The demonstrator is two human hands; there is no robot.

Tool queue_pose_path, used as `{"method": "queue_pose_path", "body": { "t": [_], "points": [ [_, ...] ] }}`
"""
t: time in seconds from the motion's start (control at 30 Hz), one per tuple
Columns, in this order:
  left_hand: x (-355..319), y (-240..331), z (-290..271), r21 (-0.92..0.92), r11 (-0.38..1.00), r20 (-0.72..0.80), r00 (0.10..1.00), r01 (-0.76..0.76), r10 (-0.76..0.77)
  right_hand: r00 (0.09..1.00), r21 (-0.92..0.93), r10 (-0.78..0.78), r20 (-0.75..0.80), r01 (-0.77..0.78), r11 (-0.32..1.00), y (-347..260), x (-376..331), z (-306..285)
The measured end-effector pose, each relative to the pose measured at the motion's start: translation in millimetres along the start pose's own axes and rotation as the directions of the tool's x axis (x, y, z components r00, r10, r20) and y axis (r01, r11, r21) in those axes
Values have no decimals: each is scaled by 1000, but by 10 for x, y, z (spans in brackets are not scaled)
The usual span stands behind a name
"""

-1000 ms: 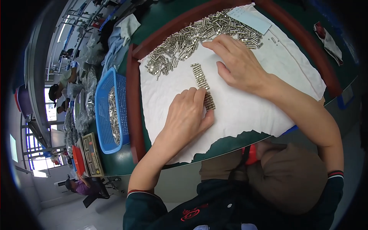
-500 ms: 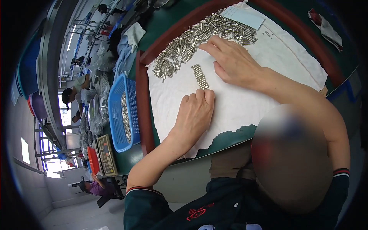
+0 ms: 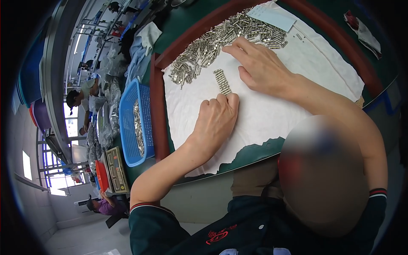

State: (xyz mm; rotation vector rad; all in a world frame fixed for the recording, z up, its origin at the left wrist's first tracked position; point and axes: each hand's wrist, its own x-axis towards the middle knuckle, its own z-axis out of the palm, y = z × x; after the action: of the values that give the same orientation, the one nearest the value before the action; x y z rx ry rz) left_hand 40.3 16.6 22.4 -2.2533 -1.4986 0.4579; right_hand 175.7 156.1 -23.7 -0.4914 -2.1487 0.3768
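Observation:
My left hand (image 3: 216, 117) rests on the white cloth (image 3: 272, 117), its fingers curled closed at the near end of a short row of metal pins (image 3: 221, 81). The slim silvery pins lie side by side; whatever the left fingertips grip is hidden beneath them. Beyond the row, a large loose pile of the same pins (image 3: 204, 49) spreads across the far part of the cloth. My right hand (image 3: 261, 66) hovers at the pile's near edge with its index finger reaching toward the pins. Its thumb stands apart, and nothing shows between the fingers.
Red-brown raised edging (image 3: 159, 114) borders the cloth. A pale blue paper (image 3: 272, 18) lies over the pile's far right. Left of the edging stand a blue plastic basket (image 3: 148, 123) holding metal pieces and a scale (image 3: 117, 170). Other people sit farther left.
My left hand has shifted slightly away from me at the row's near end, and my left elbow has swung outward. The right hand stays almost in place beside the pile.

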Motion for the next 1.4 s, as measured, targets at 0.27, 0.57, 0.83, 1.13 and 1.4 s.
{"method": "queue_pose_path", "body": {
  "t": [0.27,0.57,0.83,1.13,1.4],
  "points": [
    [71,-29,-133,56,996,141,988,-63,55,1000,59,-27,-14,28,998,11,4,-33],
    [-50,-141,-94,-86,996,86,996,-6,13,999,83,-54,-1,53,995,-12,44,-40],
    [-807,-1017,-481,-242,804,125,839,544,-530,993,120,36,112,-49,992,-50,20,-106],
    [-1922,-1769,-67,-135,740,-5,746,659,-665,986,124,72,152,-91,988,-109,48,-129],
    [-815,-1028,-339,-486,774,-141,837,406,-528,994,98,32,109,-43,994,-57,49,-102]
  ]
}}
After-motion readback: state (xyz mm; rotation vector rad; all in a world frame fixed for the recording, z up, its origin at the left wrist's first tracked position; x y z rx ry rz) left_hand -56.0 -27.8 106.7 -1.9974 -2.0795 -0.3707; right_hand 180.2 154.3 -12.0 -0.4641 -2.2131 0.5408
